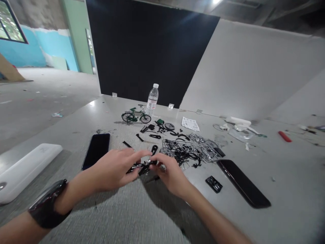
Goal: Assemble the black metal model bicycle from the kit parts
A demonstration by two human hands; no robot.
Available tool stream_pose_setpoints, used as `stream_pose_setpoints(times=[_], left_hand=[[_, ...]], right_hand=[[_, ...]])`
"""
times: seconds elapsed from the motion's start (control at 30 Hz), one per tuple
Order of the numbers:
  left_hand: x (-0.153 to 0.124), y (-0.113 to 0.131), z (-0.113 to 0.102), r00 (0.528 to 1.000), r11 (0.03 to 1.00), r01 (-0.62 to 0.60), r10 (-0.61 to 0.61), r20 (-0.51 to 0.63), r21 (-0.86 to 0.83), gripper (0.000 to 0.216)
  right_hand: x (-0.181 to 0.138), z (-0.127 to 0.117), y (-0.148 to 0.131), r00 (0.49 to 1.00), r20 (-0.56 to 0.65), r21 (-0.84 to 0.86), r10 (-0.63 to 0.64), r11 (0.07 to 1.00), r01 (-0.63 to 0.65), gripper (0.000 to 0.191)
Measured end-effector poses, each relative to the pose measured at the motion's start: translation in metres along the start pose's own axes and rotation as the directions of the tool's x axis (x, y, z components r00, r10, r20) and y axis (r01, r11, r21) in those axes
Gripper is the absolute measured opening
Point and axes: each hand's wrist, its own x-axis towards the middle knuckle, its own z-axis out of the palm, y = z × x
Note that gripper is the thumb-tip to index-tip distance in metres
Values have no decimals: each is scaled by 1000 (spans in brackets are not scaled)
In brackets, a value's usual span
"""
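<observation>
Both my hands meet over the near middle of the table around a small black model bicycle frame (144, 168). My left hand (114, 167) has its thumb and fingers closed on the left side of the frame. From the right, my right hand (169, 171) pinches its other end, where a small silvery part shows. My fingers hide much of the piece. Just beyond my fingertips lies a black chain-guard-shaped part (154, 149). Farther back, a finished green model bicycle (136, 116) stands upright on its wheels.
Silver and black part sprues (190, 149) are heaped right of my hands. A water bottle (152, 99) and printed sheet (190, 124) stand and lie behind. One phone (98, 149) lies left, another (243, 183) right, near a small black tray (214, 184). A white power bank (27, 171) is far left.
</observation>
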Motion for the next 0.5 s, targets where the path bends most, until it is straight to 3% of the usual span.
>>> stream_pose_setpoints(times=[0.13, 0.3, 0.4, 0.5], left_hand=[[0, -3, -4, 998, 992, -69, 70, 7, -106, 43], [-1, -12, -5, 998, 973, -63, 66, 4, -221, 43], [0, -15, -5, 998, 960, 35, -49, -44, -277, 42], [2, -15, -3, 975, 916, 150, -199, -96, -371, 40]], right_hand=[[0, 0, -3, 1000, 16, 13, -15, 1000, 15, 19], [-1, 5, -3, 1000, -7, 13, 19, 1000, -19, 21], [-3, 9, -1, 995, -69, 37, 66, 997, -64, 32], [-7, 13, -2, 989, -135, 8, 67, 998, -67, 58]])
